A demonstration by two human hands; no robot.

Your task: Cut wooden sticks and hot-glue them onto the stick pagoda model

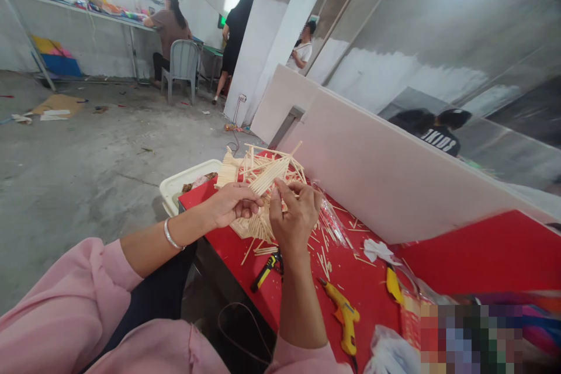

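Note:
A structure of thin wooden sticks (258,175) stands at the far end of the red table (482,251). My left hand (232,203) grips its near side from the left. My right hand (295,216) pinches sticks of the same structure from the right, fingers curled around them. Loose sticks (324,257) lie scattered on the red surface around and below the hands.
A yellow glue gun (346,318) and black-and-yellow pliers (265,272) lie on the table near me. A white tray (186,184) sits past the table's end. A white board (385,169) walls the right side. Other people sit and stand by benches across the concrete floor.

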